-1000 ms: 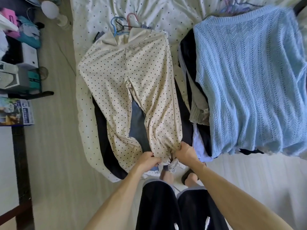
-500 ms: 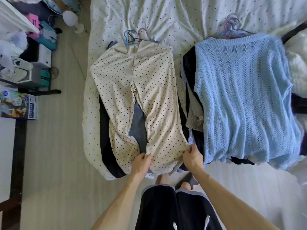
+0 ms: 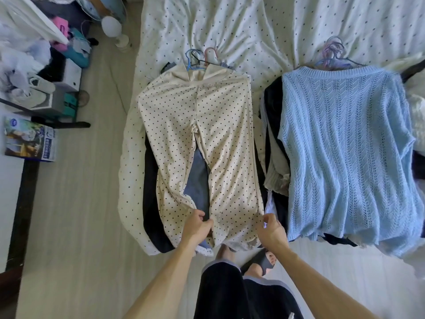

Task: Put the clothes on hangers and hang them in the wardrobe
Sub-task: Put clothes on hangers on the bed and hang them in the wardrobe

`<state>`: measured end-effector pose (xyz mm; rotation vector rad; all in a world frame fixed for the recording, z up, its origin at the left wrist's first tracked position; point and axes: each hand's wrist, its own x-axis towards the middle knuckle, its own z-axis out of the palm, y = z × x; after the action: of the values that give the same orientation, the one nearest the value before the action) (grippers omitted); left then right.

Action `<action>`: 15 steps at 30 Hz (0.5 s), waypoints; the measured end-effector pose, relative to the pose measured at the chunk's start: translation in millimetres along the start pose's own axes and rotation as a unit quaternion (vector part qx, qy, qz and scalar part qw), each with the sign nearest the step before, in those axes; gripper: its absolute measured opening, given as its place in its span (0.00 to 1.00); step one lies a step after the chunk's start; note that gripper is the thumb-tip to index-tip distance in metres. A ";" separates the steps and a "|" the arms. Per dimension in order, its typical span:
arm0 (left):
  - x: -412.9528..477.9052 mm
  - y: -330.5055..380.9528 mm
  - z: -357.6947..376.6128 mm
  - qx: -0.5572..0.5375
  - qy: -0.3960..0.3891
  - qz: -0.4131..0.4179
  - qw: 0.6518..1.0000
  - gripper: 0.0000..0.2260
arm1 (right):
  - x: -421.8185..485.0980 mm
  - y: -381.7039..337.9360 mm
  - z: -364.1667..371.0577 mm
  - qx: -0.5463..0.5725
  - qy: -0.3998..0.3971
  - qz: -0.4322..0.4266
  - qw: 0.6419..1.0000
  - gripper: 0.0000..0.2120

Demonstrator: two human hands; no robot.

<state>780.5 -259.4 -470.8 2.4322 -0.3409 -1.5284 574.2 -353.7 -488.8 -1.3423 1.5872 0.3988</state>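
The cream polka-dot trousers [image 3: 207,125] lie flat on a heap of clothes on the bed [image 3: 230,24], waistband up by the coloured hangers [image 3: 200,59], I'd guess to smooth them before hanging. The left hand [image 3: 196,226] pinches the inner edge of one leg's hem and the right hand [image 3: 272,230] pinches the outer edge, drawing it taut. A second ago both hands sat bunched together there; now they are apart and the leg lies wider.

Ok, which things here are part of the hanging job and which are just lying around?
For the job: dotted trousers, held at the hem by left hand and right hand; hangers; blue jumper.
Lying about: box, sneaker.
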 end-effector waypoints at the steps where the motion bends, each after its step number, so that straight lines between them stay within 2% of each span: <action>1: 5.7 6.8 -4.2 -0.005 -0.001 0.006 1.000 0.18 | 3.3 -9.8 -1.3 -0.005 -0.003 -0.009 1.000 0.16; 3: 19.1 24.4 -12.2 -0.017 0.004 0.019 1.000 0.25 | 12.1 -29.7 -4.0 -0.008 0.002 -0.024 1.000 0.17; 8: 62.3 73.1 -33.0 -0.055 0.023 0.039 0.997 0.28 | 43.0 -77.0 -13.0 -0.010 0.011 -0.048 0.999 0.22; 11: 86.3 100.3 -43.4 -0.083 0.013 0.043 0.996 0.23 | 63.3 -100.9 -16.9 -0.023 -0.001 -0.061 0.998 0.29; 15: 120.6 122.2 -49.7 -0.032 0.014 0.037 0.999 0.16 | 86.3 -120.9 -22.2 -0.026 -0.028 -0.015 0.999 0.33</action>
<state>868.4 -409.6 -511.7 2.3619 -0.3665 -1.4521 678.8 -459.4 -509.9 -1.3815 1.5175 0.4578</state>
